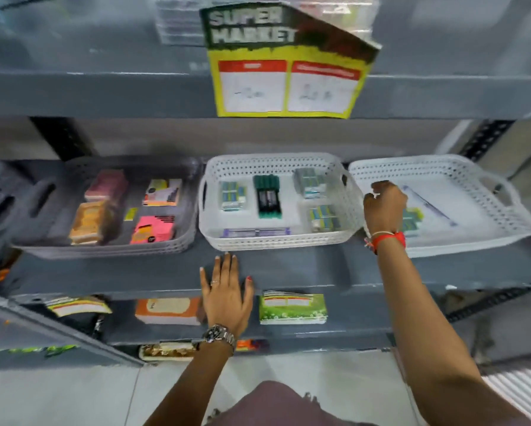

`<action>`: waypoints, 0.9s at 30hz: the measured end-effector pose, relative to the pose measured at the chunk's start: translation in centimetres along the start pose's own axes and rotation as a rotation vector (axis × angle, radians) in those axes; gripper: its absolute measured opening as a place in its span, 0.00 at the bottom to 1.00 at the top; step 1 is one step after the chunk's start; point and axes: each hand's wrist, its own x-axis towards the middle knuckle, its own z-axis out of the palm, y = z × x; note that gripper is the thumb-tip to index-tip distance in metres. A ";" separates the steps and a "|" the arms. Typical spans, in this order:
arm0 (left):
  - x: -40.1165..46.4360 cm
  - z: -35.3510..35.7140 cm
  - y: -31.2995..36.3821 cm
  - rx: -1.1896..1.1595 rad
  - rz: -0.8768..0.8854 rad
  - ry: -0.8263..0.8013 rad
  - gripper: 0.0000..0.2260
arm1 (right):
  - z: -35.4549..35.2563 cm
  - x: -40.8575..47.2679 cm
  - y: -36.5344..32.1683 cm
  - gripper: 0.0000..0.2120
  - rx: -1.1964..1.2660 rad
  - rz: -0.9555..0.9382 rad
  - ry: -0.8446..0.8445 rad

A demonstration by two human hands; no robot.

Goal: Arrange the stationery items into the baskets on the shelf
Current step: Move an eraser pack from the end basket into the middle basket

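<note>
A person stands facing a grey metal shelf point(304, 265) that carries three shallow perforated baskets in a row. The middle white basket point(276, 241) is the reference point here. Inside it lie a pack of green markers point(267, 196) near the centre, three small packs of blue-and-yellow stationery point(232, 195) to the left, back right and front right of the markers, and a purple strip point(256, 232) along the front wall. Just left of the middle basket sits a grey basket point(104, 250) holding pink, orange and yellow pads. Just right of it sits a second white basket point(473, 238), with a clear packet point(430, 204) lying in it. The right hand point(385, 207), with a red band at the wrist, reaches into this right-hand basket, its grip curled closed with knuckles up; a blue-and-yellow pack point(413, 219) lies partly behind the hand, and I cannot tell whether the fingers are holding it. The left hand point(227, 296), wearing a metal watch, rests flat on the shelf's front edge just in front of the middle basket, fingers spread and holding nothing. Above the middle basket hangs a yellow sign point(285, 63) reading "SUPER MARKET".
</note>
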 end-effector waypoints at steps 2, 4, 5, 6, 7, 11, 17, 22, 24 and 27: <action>-0.1 0.4 0.2 0.009 -0.021 -0.001 0.28 | -0.6 1.7 2.2 0.16 -0.091 0.066 -0.028; -0.1 0.8 0.2 0.006 -0.037 0.006 0.28 | -1.2 3.0 4.1 0.15 -0.195 0.156 -0.059; -0.1 0.9 0.2 0.001 -0.043 0.010 0.28 | -1.3 3.5 4.9 0.17 -0.257 0.195 -0.097; -0.2 1.0 0.2 -0.003 -0.046 0.013 0.28 | -1.4 3.8 5.5 0.20 -0.314 0.236 -0.148; -0.2 1.0 0.3 -0.010 -0.048 0.017 0.28 | -1.4 4.0 6.0 0.23 -0.354 0.276 -0.202; -0.2 1.0 0.4 -0.034 -0.056 0.029 0.28 | -1.3 4.3 6.8 0.30 -0.386 0.343 -0.291; -0.2 0.9 0.3 -0.023 -0.051 0.004 0.28 | -1.5 4.3 5.9 0.22 -0.356 0.277 -0.162; -0.3 0.3 -0.5 -0.017 -0.027 -0.013 0.28 | -1.7 4.4 2.0 0.22 -0.313 0.165 -0.007; -0.4 0.2 -1.3 -0.011 -0.035 -0.009 0.28 | -1.9 4.3 -0.5 0.22 -0.282 0.123 0.057; -0.3 -0.1 -3.0 -0.031 -0.091 0.017 0.28 | -1.4 3.7 -4.0 0.23 -0.163 0.070 0.066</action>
